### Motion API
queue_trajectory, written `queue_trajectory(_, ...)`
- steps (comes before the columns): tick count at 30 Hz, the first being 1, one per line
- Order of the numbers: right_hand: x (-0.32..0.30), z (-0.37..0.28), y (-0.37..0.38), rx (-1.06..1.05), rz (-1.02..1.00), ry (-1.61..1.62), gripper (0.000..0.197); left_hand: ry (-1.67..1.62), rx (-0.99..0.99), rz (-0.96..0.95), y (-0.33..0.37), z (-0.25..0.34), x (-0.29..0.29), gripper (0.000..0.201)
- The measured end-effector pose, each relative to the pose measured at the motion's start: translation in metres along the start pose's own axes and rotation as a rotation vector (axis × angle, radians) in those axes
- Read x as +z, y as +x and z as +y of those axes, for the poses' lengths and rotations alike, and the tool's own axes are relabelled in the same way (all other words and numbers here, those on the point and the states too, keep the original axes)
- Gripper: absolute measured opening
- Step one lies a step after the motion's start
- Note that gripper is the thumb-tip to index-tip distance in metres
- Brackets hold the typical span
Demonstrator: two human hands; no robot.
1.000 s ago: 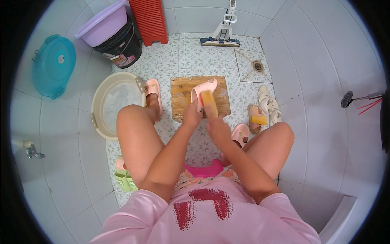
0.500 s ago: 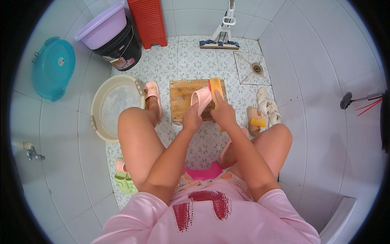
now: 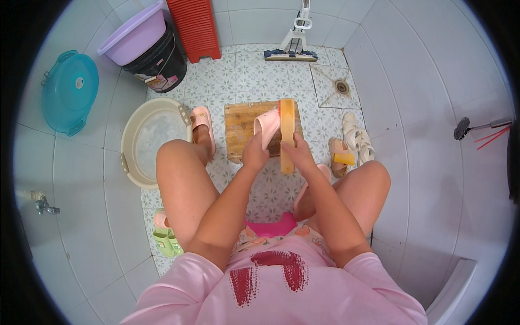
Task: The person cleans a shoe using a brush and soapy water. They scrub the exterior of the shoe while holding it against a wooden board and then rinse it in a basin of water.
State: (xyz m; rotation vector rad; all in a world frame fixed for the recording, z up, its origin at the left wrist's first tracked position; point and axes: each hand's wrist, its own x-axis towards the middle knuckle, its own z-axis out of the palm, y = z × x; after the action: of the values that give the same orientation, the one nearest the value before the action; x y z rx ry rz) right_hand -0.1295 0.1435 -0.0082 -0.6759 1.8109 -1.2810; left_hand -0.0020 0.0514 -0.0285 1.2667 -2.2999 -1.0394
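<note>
My left hand (image 3: 255,153) is closed round the near end of a pink slipper (image 3: 267,125), which is tilted above a wooden stool (image 3: 241,132). In my right hand (image 3: 299,153) is a yellow-handled scrub brush (image 3: 287,116). Its long flat back faces up, and only a sliver of red bristles shows at the edge beside the slipper's far end. The bristles look close against the slipper's side; whether they press on it I cannot tell.
A cream basin (image 3: 129,146) of cloudy water stands left of my leg. White sandals (image 3: 357,138) and a tan slipper (image 3: 338,147) with a yellow block (image 3: 344,158) lie at right. Green clogs (image 3: 163,241) sit at lower left. A mop (image 3: 291,54) leans at the far wall, near a floor drain (image 3: 341,86).
The brush has turned from a slant to nearly straight, so its whole handle now shows. My right hand has shifted its grip lower along it. The slipper stays in my left hand.
</note>
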Motion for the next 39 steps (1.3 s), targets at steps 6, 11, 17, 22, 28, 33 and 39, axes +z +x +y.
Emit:
queue_trajectory(6, 0.001, 0.019, -0.002, 0.047, 0.011, -0.102, 0.033, -0.063, -0.003, 0.014, -0.002, 0.001, 0.0, 0.04)
queue_trajectory(11, -0.003, 0.001, -0.012, 0.265, -0.082, 0.311, 0.023, -0.064, -0.001, -0.004, -0.003, -0.004, -0.002, 0.039)
queue_trajectory(17, 0.004, -0.031, -0.027, 0.226, -0.003, 0.093, 0.032, -0.029, 0.05, 0.029, -0.002, -0.012, 0.002, 0.039)
queue_trajectory(22, 0.008, -0.002, -0.024, -0.475, 0.331, -0.438, 0.056, 0.013, 0.1, 0.038, 0.002, -0.011, 0.005, 0.044)
queue_trajectory(28, 0.024, -0.007, -0.061, -0.391, 0.039, -0.827, 0.058, -0.082, -0.048, -0.062, 0.011, -0.013, 0.001, 0.028)
queue_trajectory(33, 0.035, -0.034, -0.051, -0.233, 0.1, -0.971, 0.054, -0.193, -0.046, 0.089, 0.005, -0.031, 0.007, 0.019)
queue_trajectory(39, 0.035, -0.053, -0.013, -0.267, 0.198, -1.052, 0.054, -0.122, -0.062, 0.132, -0.003, -0.03, -0.002, 0.019)
